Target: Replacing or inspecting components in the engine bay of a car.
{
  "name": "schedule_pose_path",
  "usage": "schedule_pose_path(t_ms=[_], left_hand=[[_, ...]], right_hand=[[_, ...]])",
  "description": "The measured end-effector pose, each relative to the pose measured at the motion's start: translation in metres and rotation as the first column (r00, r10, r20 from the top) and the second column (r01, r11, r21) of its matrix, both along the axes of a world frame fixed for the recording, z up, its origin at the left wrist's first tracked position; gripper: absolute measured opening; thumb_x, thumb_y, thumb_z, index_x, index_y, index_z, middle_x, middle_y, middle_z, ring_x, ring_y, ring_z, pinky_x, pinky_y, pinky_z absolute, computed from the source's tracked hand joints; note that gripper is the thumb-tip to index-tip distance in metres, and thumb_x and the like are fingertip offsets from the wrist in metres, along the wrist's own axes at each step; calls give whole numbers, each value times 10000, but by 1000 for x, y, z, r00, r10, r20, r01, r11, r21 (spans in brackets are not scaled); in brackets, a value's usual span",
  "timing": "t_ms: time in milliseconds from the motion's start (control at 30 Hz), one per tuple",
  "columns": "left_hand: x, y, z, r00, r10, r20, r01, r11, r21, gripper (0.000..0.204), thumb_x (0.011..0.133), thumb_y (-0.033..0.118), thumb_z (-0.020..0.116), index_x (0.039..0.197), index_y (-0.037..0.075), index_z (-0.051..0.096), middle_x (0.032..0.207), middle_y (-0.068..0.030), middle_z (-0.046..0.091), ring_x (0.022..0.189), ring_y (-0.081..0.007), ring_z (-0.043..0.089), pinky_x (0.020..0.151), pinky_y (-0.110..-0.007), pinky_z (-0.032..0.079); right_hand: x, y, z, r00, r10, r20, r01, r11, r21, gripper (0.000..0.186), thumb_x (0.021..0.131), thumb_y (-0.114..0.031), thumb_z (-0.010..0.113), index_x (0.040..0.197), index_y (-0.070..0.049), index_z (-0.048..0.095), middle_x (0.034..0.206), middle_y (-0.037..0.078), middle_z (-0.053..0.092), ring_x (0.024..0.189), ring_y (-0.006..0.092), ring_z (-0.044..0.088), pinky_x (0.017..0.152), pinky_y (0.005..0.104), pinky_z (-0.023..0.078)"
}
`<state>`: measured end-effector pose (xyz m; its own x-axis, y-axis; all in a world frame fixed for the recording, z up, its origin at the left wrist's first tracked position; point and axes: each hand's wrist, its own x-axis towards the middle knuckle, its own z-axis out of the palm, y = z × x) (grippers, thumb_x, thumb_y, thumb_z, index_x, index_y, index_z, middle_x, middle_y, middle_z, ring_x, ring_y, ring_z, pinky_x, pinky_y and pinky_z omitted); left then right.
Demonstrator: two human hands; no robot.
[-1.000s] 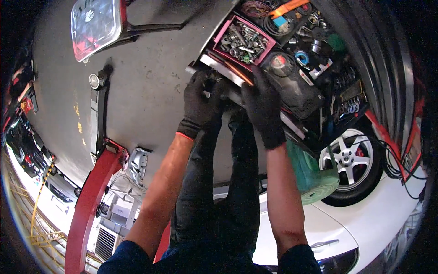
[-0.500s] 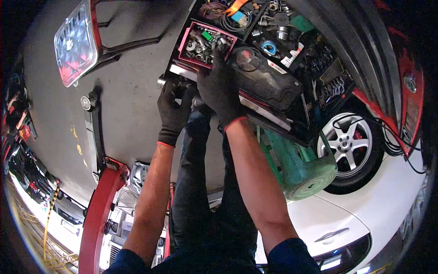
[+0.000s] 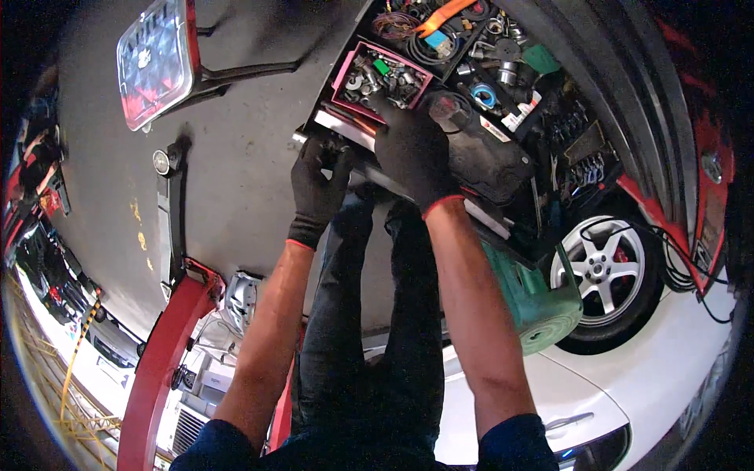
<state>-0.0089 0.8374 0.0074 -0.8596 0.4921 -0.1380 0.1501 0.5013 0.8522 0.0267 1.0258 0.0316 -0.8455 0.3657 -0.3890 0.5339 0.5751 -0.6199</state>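
At the near left corner of an open tool drawer, my gloved left hand (image 3: pixel 320 179) has its fingers closed on a silver cylindrical metal piece (image 3: pixel 300 136). My gloved right hand (image 3: pixel 412 157) is just right of it, over the drawer's front edge, reaching to the near side of a pink plastic bin (image 3: pixel 339 85) full of bolts, small fittings and a green piece (image 3: pixel 382 67). Its fingertips are dark and largely hidden behind the hand. A copper-coloured rod (image 3: pixel 349 114) lies along the bin's near side, and a dark plastic case (image 3: pixel 491 161) lies right of my right hand.
Coiled wires (image 3: pixel 400 27), sockets and wrenches (image 3: pixel 585 173) crowd the drawer. Below it are a green plastic stool (image 3: pixel 542 314) and a white car with a white wheel (image 3: pixel 601 267). On the left are a metal-topped stool (image 3: pixel 153 63) and a red lift with a grey arm (image 3: pixel 169 220).
My right hand has moved from the drawer's front edge up toward the pink bin. The green piece in the bin now shows clearly. The whole view has shifted as my head moved.
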Motion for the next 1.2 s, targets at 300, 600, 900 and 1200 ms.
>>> schedule_pose_path(t_ms=[300,600,900,1200], left_hand=[[4,1,1,1000,8,8,-7,999,-48,165,888,44,734,1035,29,663,924,-84,707,781,-168,684,726,-308,543],[4,0,3,996,71,49,-71,997,13,149,893,74,732,1016,28,661,904,-97,686,791,-185,692,719,-315,546],[4,-4,0,998,63,-13,-63,998,1,142,889,87,730,994,24,658,903,-115,682,759,-205,692,681,-327,551],[7,1,6,992,113,50,-117,990,83,153,862,101,703,971,38,617,893,-138,618,757,-309,637,678,-373,516]], right_hand=[[-19,37,4,928,144,344,-252,922,294,297,792,-189,631,1038,-98,771,872,220,735,829,371,736,753,499,581],[-28,76,5,913,392,-113,-390,920,39,368,908,-138,599,1261,-129,702,1034,164,740,927,349,717,849,461,563],[-53,93,7,747,630,212,-664,692,284,444,891,-137,544,1301,-218,692,877,164,718,767,334,712,732,478,570],[-33,95,-7,628,724,286,-772,531,350,450,880,-139,561,1297,-238,700,908,174,693,826,306,702,764,476,567]])
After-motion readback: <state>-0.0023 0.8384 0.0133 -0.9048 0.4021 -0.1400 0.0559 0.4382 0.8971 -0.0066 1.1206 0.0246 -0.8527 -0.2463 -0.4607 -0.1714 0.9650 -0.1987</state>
